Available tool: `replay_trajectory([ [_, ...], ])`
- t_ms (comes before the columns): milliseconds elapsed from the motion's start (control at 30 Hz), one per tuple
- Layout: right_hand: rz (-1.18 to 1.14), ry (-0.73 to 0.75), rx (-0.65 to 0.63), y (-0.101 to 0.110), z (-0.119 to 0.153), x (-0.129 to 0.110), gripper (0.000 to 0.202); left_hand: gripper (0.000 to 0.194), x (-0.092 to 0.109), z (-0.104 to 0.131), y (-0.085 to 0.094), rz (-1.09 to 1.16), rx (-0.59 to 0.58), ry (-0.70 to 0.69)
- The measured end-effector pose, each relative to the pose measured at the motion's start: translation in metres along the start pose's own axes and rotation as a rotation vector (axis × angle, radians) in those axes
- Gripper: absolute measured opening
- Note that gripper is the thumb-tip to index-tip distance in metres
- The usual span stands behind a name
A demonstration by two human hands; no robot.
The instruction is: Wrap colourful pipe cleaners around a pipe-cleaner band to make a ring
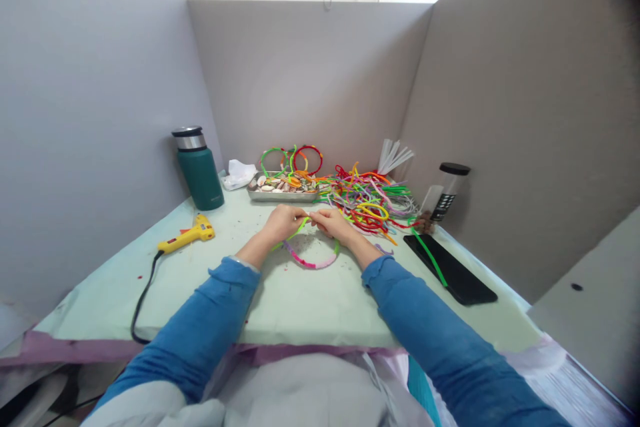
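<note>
A ring wrapped in coloured pipe cleaners (314, 266), with pink, red, purple and green stretches, hangs or rests below my hands over the middle of the table. At the ring's top, my left hand (286, 220) pinches a yellow-green pipe cleaner (301, 227), whose loose end sticks out at lower left. Just beside it, my right hand (330, 221) has its fingers closed at the upper part of the ring. The fingertips of both hands nearly meet. Exactly what lies between the right fingertips is partly hidden.
A yellow glue gun (189, 235) with a black cord lies left, near a green bottle (200, 173). Behind my hands are a metal tray (283, 196) of shell-like pieces, wrapped rings (308, 149) and a pile of pipe cleaners (370, 200). A black phone (453, 273) lies right, by a clear tube (447, 190).
</note>
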State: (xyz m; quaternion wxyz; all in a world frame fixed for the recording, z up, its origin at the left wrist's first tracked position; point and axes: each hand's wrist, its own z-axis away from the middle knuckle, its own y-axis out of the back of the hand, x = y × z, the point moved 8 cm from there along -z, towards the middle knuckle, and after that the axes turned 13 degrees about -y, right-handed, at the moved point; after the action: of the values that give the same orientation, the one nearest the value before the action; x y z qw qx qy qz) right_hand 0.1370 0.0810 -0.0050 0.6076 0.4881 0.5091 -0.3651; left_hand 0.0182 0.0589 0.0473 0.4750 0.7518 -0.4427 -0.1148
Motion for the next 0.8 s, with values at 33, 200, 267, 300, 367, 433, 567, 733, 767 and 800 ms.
replay_trajectory([
  [33,0.006,-0.001,0.002,0.0,0.0,0.0,0.038,0.028,-0.001,0.0,0.0,0.036,-0.002,0.032],
  [200,0.044,0.019,-0.006,-0.002,0.001,-0.001,0.038,0.036,-0.013,0.003,-0.007,0.227,-0.017,0.229],
  [267,0.065,0.033,-0.005,-0.002,0.001,-0.002,0.039,0.042,-0.019,0.005,-0.012,0.326,-0.021,0.304],
  [300,0.075,0.038,-0.004,-0.002,0.001,-0.002,0.039,0.044,-0.022,0.007,-0.015,0.378,-0.026,0.339],
  [367,0.092,0.047,-0.005,-0.003,0.002,-0.003,0.04,0.046,-0.025,0.009,-0.019,0.47,-0.032,0.404],
  [433,0.1,0.054,-0.007,-0.003,0.003,-0.004,0.04,0.046,-0.026,0.012,-0.021,0.539,-0.03,0.454],
  [567,0.099,0.067,-0.014,-0.005,0.007,-0.007,0.04,0.043,-0.023,0.016,-0.02,0.643,-0.019,0.53],
  [733,0.068,0.067,-0.029,-0.005,0.009,-0.009,0.042,0.041,-0.024,0.019,-0.027,0.794,-0.031,0.6],
  [767,0.061,0.068,-0.032,-0.005,0.01,-0.01,0.042,0.041,-0.025,0.02,-0.03,0.828,-0.036,0.615],
  [800,0.054,0.07,-0.034,-0.005,0.01,-0.01,0.041,0.041,-0.026,0.02,-0.032,0.862,-0.037,0.631],
])
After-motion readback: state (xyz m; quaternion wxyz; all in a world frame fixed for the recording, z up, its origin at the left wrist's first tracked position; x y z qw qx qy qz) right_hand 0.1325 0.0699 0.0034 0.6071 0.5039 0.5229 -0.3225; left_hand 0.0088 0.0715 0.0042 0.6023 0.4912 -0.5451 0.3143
